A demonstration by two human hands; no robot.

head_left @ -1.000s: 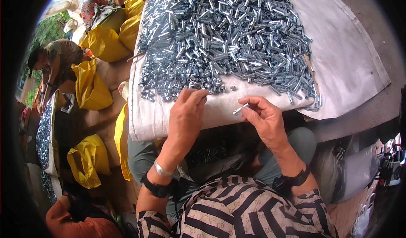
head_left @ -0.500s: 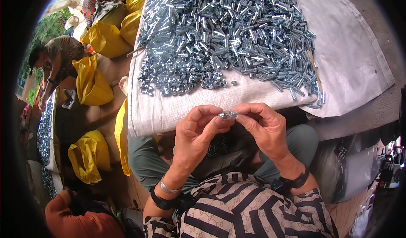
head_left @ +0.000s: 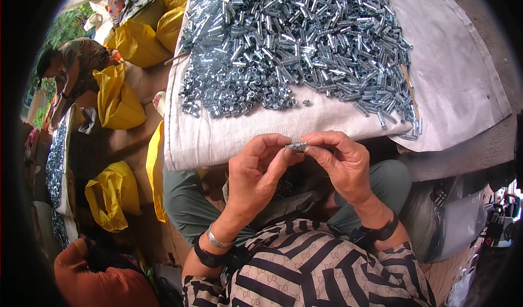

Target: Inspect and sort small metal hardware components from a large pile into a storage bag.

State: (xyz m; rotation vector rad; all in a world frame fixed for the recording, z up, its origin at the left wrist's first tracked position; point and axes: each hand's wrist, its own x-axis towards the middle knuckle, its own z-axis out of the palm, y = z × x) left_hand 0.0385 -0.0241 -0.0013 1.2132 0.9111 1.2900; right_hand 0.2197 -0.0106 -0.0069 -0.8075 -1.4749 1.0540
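Observation:
Between the fingertips of both hands is a small shiny metal expansion anchor sleeve (head_left: 296, 146), lying roughly sideways just off the table's near edge. My left hand (head_left: 251, 170) pinches its left end with thumb and fingers. At its right end, my right hand (head_left: 344, 162) grips with thumb and forefinger. The fingertips partly cover the piece, so whether a cone nut sits in it is hard to see. Beyond the hands, a large heap of metal sleeves (head_left: 321, 45) spreads over a white woven sheet (head_left: 218, 146). Short ring-like nuts (head_left: 234, 95) lie at the heap's near left, with one loose nut (head_left: 306, 102) apart.
A thin stick (head_left: 409, 89) lies along the heap's right side. Yellow sacks (head_left: 121, 102) stand on the floor to the left. One person (head_left: 81, 67) bends over another table of metal parts (head_left: 56, 165); an orange sleeve (head_left: 103, 282) shows at lower left.
Both hands keep their pinch on the sleeve, with only slight finger movement. The heap and sheet sit a little higher in view, as the view has shifted slightly.

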